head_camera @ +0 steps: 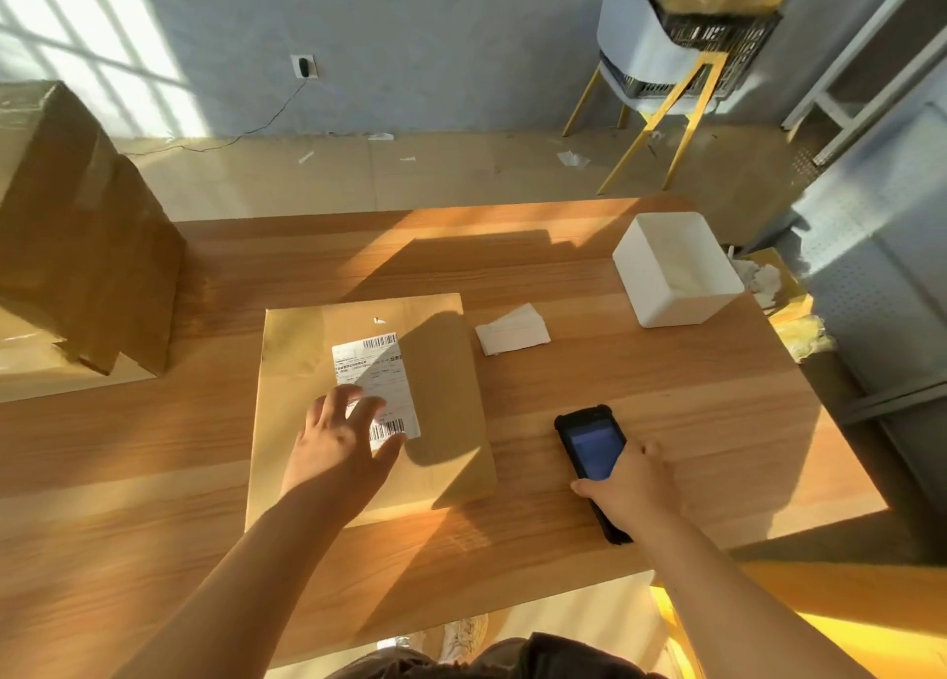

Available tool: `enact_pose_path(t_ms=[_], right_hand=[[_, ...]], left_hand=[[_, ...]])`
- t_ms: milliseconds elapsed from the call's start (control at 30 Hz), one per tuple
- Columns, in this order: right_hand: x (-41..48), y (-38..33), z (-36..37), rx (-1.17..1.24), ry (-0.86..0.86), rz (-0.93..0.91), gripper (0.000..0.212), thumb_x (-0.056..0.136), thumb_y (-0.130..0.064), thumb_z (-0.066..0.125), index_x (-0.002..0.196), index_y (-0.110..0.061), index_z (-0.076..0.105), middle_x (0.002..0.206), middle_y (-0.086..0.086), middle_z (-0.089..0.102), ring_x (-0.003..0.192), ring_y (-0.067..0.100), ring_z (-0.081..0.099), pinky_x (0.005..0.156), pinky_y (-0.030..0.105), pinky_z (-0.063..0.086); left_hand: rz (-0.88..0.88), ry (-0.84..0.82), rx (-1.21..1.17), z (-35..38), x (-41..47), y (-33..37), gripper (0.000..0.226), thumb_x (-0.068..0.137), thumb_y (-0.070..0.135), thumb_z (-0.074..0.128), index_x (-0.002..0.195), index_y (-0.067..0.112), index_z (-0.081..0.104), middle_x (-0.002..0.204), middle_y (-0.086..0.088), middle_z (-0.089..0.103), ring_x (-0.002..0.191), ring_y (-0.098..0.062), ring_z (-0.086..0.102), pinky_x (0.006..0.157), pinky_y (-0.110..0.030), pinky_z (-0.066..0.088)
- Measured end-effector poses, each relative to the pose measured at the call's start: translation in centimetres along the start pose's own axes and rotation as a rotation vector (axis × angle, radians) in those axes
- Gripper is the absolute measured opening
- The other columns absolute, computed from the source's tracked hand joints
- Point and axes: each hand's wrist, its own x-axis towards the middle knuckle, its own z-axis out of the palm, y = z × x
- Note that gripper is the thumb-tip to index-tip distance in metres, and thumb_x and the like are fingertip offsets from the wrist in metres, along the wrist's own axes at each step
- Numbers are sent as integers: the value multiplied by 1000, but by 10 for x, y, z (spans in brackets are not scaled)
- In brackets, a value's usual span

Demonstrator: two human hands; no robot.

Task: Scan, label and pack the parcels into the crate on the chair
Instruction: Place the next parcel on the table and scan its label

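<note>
Our left hand (pixel 341 445) presses flat, fingers spread, on the parcel (pixel 446 371), over its label (pixel 374 365); right of the parcel our right hand (pixel 633 491) grips the scanner (pixel 592 445). We should smooth the label outward, keeping barcodes uncreased. The crate (pixel 717 37) stands well beyond the parcel.

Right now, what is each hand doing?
Left hand: open, fingers spread on the label of the flat parcel.
Right hand: grips the scanner.

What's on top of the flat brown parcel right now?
A white shipping label lies on the parcel, with the left hand resting open across its lower part. The fingers cover some of the print between the two barcodes.
</note>
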Motion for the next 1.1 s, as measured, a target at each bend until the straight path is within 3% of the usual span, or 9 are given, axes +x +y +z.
enact_pose_path(t_ms=[200,400,567,767,833,933,1100], right_hand=[[14,-2,6,-171,-97,1,97,68,-64,73,137,-8,34,135,9,40,117,29,51,89,39,50],[38,-24,-14,-150,-56,-44,85,71,-74,61,129,-14,44,128,6,46,113,27,51,84,37,48],[72,-63,-33,-51,17,-178,61,87,-58,55,127,-12,48,129,5,48,112,25,51,83,36,46],[117,-112,-39,136,-51,-184,55,93,-42,56,135,-8,44,136,9,46,116,27,53,93,42,49],[127,-123,-40,118,-80,-162,54,94,-43,53,134,-7,45,132,11,50,111,29,56,89,42,50],[138,-132,-37,87,-76,-145,55,94,-46,53,129,-4,48,125,13,56,104,30,60,78,37,50],[154,-133,-27,276,-91,-85,31,89,-29,67,108,-6,57,108,11,64,97,29,61,77,36,48]], left_hand=[[-7,-14,26,1,25,8,47,85,41,62,126,19,55,137,-4,43,126,-29,36,99,-45,40],[-17,-5,19,1,54,13,47,87,44,57,130,24,52,143,1,40,133,-25,31,104,-43,36],[-52,17,16,2,72,17,33,87,43,58,116,28,64,136,6,51,125,-24,39,99,-39,37],[-101,99,43,7,78,21,10,82,32,66,87,26,73,114,4,65,100,-28,54,81,-36,41],[-105,128,51,9,77,22,5,79,29,71,81,24,72,109,2,66,94,-30,56,78,-36,42],[-110,142,57,12,78,24,8,79,30,71,76,22,70,106,1,67,91,-31,57,77,-36,43],[-91,144,100,12,77,28,30,78,43,51,81,20,70,104,-2,66,89,-33,58,78,-40,46]])
